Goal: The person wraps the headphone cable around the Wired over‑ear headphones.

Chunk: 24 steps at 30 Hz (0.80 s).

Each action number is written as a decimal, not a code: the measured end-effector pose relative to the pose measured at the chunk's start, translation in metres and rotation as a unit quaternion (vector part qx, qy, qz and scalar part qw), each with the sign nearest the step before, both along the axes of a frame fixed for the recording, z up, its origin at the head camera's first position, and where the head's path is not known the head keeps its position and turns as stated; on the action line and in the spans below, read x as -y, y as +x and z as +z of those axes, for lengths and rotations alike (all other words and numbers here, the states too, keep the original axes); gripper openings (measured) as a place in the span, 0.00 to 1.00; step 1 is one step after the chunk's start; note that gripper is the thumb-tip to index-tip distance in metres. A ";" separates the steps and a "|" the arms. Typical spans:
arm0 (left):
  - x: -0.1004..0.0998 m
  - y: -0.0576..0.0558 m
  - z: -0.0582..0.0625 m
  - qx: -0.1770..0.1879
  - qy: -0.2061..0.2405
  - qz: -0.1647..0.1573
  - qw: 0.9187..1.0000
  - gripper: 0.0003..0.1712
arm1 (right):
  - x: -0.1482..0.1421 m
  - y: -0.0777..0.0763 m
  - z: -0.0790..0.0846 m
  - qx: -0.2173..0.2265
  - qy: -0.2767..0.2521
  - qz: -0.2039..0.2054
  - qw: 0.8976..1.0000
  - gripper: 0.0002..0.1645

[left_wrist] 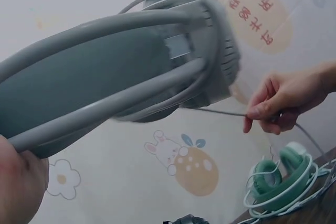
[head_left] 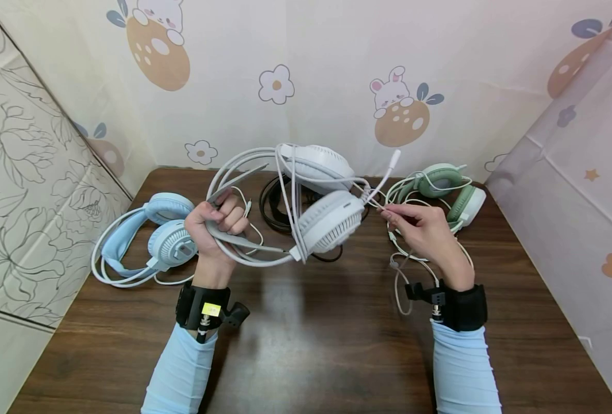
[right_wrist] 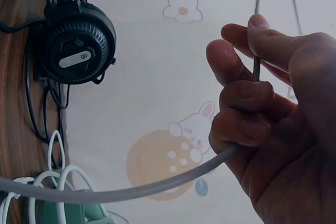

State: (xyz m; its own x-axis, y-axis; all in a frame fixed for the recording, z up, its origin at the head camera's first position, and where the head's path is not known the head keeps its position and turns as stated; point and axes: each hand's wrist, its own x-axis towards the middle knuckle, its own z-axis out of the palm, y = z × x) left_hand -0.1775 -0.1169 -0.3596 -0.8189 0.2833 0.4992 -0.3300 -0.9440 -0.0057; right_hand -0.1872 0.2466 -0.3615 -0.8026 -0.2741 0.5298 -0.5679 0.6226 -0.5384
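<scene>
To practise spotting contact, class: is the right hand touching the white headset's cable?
Touching. The right wrist view shows it plainly: the right hand pinches the cable between thumb and finger.

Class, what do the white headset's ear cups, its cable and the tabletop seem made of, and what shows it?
Ear cups: probably hard plastic, satin; moulded slots.
Cable: likely smooth, rubbery plastic; it bends in soft curves.
Tabletop: wood or wood-look laminate, slightly glossy; dark grain and a pale reflection.

Homelike setting: bunny-print backdrop (head_left: 331, 52), wooden tabletop (head_left: 306, 356).
</scene>
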 end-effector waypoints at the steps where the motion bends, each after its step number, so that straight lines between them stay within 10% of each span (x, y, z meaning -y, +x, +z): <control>1: 0.001 -0.001 -0.001 0.014 0.005 0.004 1.000 0.12 | 0.001 0.001 0.001 -0.003 0.007 0.000 1.000 0.10; 13: 0.006 -0.004 -0.006 0.127 0.023 0.053 0.990 0.12 | 0.037 0.018 0.014 -0.050 0.083 0.081 0.992 0.08; 24: 0.008 -0.004 -0.006 0.144 0.047 0.071 0.986 0.10 | 0.075 0.029 0.008 -0.055 0.118 0.170 0.977 0.05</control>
State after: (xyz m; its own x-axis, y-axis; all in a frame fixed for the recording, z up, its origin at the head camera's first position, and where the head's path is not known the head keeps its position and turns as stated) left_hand -0.1816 -0.1244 -0.3661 -0.9589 0.1189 0.2578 -0.1659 -0.9716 -0.1689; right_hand -0.1582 0.1714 -0.3536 -0.5864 -0.6393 0.4975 -0.8094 0.4876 -0.3274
